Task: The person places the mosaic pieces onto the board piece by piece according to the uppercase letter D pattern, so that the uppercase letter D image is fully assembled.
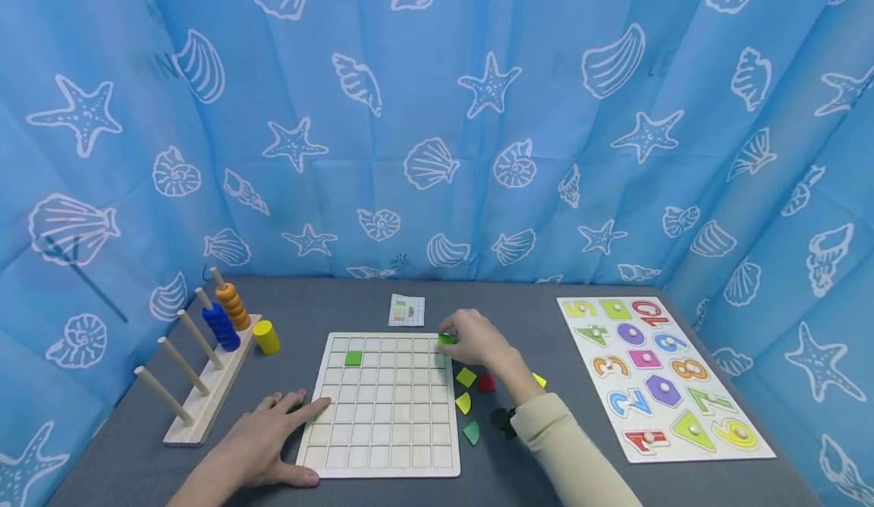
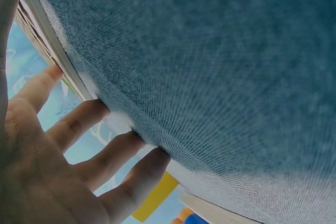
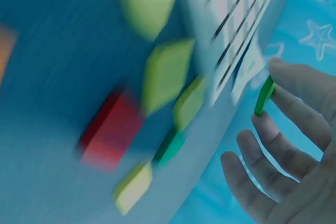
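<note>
A white wooden grid board (image 1: 378, 436) lies on the grey table, with one green square tile (image 1: 353, 358) in a cell near its upper left. My left hand (image 1: 262, 435) rests at the board's left edge with its fingers spread; the index finger touches the border. Over the board's upper right corner, my right hand (image 1: 474, 338) pinches a small green tile (image 3: 265, 95) between thumb and fingers. Its full outline is hidden. Right of the board lie loose pieces: a red one (image 1: 486, 383), a yellow-green square (image 1: 466, 376), a yellow rounded piece (image 1: 463, 403) and a dark green one (image 1: 472, 432).
A small printed card (image 1: 406, 310) lies behind the board. To the left stand a peg rack (image 1: 220, 376) with orange and blue rings and a yellow cylinder (image 1: 266, 337). A number-and-shape puzzle (image 1: 655, 446) lies at the right. Behind the table hangs a blue shell-patterned curtain (image 1: 437, 112).
</note>
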Tool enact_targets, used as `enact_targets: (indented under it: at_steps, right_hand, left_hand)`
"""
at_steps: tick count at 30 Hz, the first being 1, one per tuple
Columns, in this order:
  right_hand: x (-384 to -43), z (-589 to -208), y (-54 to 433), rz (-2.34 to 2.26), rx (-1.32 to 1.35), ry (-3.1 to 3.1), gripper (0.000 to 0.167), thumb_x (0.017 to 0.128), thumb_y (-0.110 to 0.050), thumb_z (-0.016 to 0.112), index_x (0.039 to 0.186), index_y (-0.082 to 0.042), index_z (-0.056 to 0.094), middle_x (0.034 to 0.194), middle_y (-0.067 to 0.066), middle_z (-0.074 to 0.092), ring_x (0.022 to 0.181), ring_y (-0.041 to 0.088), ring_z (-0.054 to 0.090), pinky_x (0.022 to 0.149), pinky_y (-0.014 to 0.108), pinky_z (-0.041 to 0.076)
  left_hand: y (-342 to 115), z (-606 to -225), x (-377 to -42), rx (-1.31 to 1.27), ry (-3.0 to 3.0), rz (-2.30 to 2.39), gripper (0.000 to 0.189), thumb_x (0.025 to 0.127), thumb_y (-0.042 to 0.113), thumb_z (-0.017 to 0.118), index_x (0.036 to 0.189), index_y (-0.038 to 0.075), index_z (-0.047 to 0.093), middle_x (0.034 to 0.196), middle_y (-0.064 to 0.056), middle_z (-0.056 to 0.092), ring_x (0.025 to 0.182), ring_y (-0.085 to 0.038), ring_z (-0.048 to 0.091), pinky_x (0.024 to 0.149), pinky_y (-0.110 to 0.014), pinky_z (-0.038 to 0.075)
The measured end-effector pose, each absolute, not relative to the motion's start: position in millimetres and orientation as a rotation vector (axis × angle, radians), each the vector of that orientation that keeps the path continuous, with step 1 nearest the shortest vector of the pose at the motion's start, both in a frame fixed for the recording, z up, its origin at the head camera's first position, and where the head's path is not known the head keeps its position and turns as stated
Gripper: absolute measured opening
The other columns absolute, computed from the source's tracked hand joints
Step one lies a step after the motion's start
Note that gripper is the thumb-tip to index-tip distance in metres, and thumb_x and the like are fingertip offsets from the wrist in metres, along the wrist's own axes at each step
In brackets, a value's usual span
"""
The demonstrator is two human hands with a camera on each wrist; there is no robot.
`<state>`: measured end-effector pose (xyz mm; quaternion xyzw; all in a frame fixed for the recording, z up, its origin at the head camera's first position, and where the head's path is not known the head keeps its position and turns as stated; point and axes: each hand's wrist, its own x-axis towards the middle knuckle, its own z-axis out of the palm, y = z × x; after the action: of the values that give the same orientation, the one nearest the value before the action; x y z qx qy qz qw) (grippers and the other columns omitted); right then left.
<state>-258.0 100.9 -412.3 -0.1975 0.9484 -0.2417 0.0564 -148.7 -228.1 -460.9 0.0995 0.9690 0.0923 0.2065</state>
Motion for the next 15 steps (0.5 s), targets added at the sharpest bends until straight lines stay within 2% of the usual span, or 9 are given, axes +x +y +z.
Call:
enact_targets:
  at_steps: [9,15]
  right_hand:
    - [-254.0,-418.0,50.5,-0.813,-0.773,2.753,0.026,0.090,-0.012,0.077,0.115,-0.002,0.077,0.116,0.015,0.076,0.109,0.032,0.072,0.090,0.048,0.061]
    - [-251.5,-426.1,24.3,-0.758,-0.823,2.774,0.026,0.090,-0.014,0.078,0.114,-0.005,0.078,0.115,0.009,0.077,0.109,0.025,0.072,0.091,0.038,0.060]
  left_hand:
    - [-227.4,-460.5,-149.3,0.283,2.698,0.256,0.111,0.060,0.080,0.078,0.154,0.031,0.045,0.155,-0.019,0.048,0.135,-0.058,0.044,0.094,-0.082,0.040]
    - [-228.8,-460.8,-148.6,0.279,2.704,0.265,0.111,0.060,0.081,0.078,0.154,0.031,0.045,0.155,-0.020,0.048,0.135,-0.060,0.044,0.093,-0.083,0.039]
